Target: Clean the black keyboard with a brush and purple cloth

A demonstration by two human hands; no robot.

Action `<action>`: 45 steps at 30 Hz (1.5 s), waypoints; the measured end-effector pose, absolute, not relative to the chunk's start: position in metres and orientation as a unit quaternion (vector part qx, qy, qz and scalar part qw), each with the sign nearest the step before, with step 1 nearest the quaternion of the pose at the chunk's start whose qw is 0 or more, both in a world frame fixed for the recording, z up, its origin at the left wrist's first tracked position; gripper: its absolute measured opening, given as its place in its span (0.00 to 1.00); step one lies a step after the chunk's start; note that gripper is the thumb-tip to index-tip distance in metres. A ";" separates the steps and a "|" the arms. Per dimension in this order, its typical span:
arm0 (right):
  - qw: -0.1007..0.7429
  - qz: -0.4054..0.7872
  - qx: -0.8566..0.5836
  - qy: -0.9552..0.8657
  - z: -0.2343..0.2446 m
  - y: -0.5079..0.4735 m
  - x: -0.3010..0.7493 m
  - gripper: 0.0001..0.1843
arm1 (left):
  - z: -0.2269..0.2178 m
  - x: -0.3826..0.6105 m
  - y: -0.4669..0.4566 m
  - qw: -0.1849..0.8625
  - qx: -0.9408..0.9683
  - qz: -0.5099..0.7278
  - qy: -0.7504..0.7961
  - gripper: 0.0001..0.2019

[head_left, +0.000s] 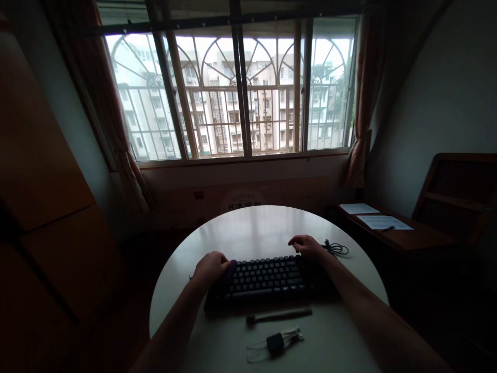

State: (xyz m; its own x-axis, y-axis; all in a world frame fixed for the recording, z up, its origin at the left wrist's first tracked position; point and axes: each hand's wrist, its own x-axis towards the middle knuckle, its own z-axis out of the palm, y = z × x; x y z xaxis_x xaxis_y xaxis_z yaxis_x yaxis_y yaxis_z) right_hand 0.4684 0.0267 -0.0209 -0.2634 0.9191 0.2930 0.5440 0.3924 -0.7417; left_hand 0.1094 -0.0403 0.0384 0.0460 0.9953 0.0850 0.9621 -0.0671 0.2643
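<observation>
A black keyboard (267, 280) lies across the round white table, its keys facing up. At its left end is my left hand (212, 268), with the fingers curled over a small purple thing (233, 263), mostly hidden, that shows at the fingertips. My right hand (306, 244) hovers by the back edge near the keyboard's right part; its index finger and thumb are bent and slightly apart, and I see nothing between them. My right forearm covers some of the right-hand keys. Nearer to me lie a brush (279, 315) with a dark head and a wire keycap puller (275, 343) with a black square middle.
A coiled black cable (336, 248) rests on the white table (174, 305) beyond my right wrist. At the right, a wooden chair (446, 228) bears paper sheets (382, 223) and a dark pen (388, 228). Behind the table is a barred window (240, 119) with curtains.
</observation>
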 end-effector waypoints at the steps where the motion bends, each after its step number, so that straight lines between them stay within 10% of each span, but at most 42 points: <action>1: 0.361 0.258 -0.488 -0.752 -0.021 0.027 0.469 0.15 | 0.038 0.109 -0.040 0.067 0.711 0.120 0.690 0.16; 45: 0.330 0.258 -0.486 -0.767 -0.025 0.028 0.472 0.17 | 0.030 0.103 -0.038 -0.008 0.792 0.066 0.607 0.17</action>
